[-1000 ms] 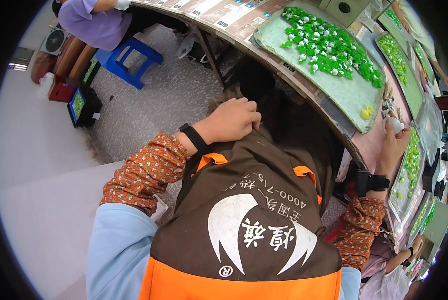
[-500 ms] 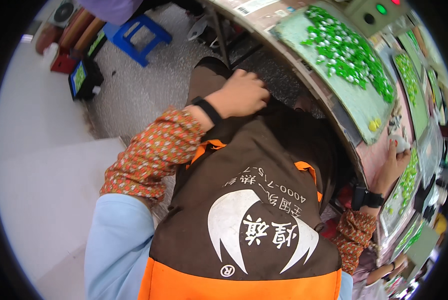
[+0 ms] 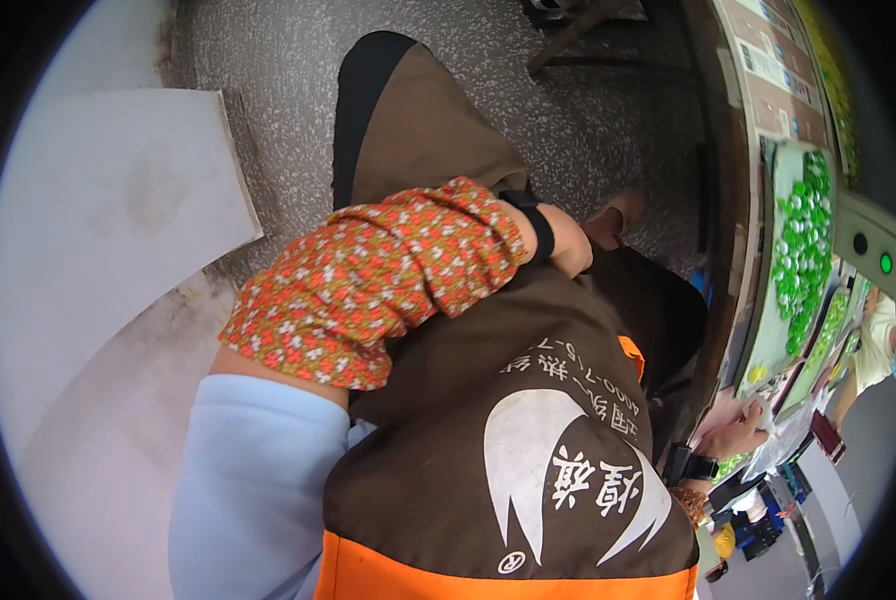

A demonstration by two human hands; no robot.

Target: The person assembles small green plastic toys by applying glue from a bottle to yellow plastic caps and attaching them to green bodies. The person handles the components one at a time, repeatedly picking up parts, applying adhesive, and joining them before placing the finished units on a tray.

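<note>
**Left hand at the apron, right hand at the bench**

The left hand [image 3: 568,240], fingers curled, presses into the soft brown cloth apron with orange trim [image 3: 528,400] over the lap; the fabric looks light and limp, best pinched at a fold. I cannot tell whether it grips. The right hand [image 3: 738,432] rests on clear crinkly plastic wrap [image 3: 783,445] at the edge of the pale tray of small green pieces [image 3: 763,350], its hold hidden.

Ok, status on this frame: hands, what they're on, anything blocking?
Left hand pressed to brown apron at lap. Right hand on table edge beside tray of green pieces. Grip state unclear, apron hides fingers.
</note>
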